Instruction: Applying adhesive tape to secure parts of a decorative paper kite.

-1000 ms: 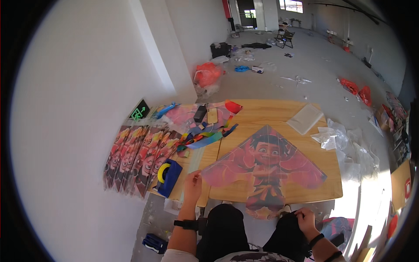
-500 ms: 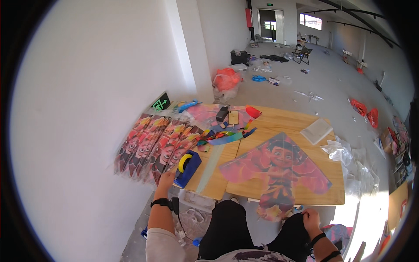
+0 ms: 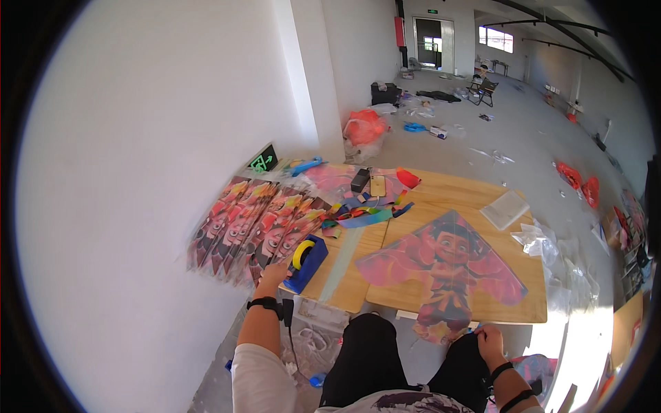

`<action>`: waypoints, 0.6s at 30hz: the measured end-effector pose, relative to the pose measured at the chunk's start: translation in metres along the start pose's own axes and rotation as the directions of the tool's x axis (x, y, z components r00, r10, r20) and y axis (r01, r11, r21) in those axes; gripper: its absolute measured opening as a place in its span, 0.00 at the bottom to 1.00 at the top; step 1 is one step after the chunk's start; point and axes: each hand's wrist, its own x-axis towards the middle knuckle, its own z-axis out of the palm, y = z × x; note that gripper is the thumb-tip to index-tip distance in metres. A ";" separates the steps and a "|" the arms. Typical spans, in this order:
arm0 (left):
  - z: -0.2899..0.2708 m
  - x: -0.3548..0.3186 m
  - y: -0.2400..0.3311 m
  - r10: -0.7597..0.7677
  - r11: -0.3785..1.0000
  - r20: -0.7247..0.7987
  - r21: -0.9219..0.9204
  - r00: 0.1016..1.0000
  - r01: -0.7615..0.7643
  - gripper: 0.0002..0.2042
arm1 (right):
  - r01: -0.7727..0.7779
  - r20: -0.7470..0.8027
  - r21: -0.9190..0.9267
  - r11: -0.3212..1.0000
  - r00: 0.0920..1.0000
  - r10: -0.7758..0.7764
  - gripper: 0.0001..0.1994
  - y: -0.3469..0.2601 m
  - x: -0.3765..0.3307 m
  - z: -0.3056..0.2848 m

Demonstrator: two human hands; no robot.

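My left hand (image 3: 273,275) is at the table's left front edge, close against a blue tape dispenser (image 3: 311,265) that carries a yellow-rimmed roll. Its fingers look closed; what they hold, if anything, is hidden. Beside it, several clear-wrapped kites (image 3: 237,227) with a printed cartoon figure lie overlapping. Down on my right thigh rests my right hand (image 3: 490,340), fingers curled and nothing visible in them. A spread kite (image 3: 447,265) with the cartoon figure lies flat on the wooden table (image 3: 441,186), its tail hanging over the front edge toward my knees.
Rainbow ribbon strips (image 3: 368,219), a phone (image 3: 378,186) and a black box (image 3: 360,180) lie at the back of the table. A clear plastic case (image 3: 506,210) sits at the right. Plastic wrapping (image 3: 558,255) hangs beyond it. A white wall (image 3: 138,172) stands at the left.
The view has turned slightly left, so the scene sits a little further right in the picture. My left hand stays by the tape dispenser and my right hand on my thigh.
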 end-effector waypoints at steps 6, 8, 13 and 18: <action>0.023 0.020 -0.068 0.340 0.933 -0.004 0.128 0.940 -0.337 0.12 | 0.040 0.041 0.040 0.998 0.998 -0.042 0.05 -0.013 0.010 0.014; 0.024 0.011 -0.051 0.181 0.964 -0.058 -0.187 0.982 -0.188 0.10 | 0.004 0.046 0.021 1.000 0.999 -0.005 0.05 -0.014 0.010 0.010; 0.006 -0.006 -0.038 0.167 0.938 -0.124 -0.285 0.978 -0.197 0.08 | 0.043 0.055 0.024 0.999 0.997 -0.044 0.05 -0.018 0.011 0.010; -0.001 -0.001 -0.027 0.093 0.808 -0.148 -0.566 0.985 -0.161 0.10 | 0.044 0.062 0.029 0.999 0.997 -0.046 0.05 -0.018 0.012 0.015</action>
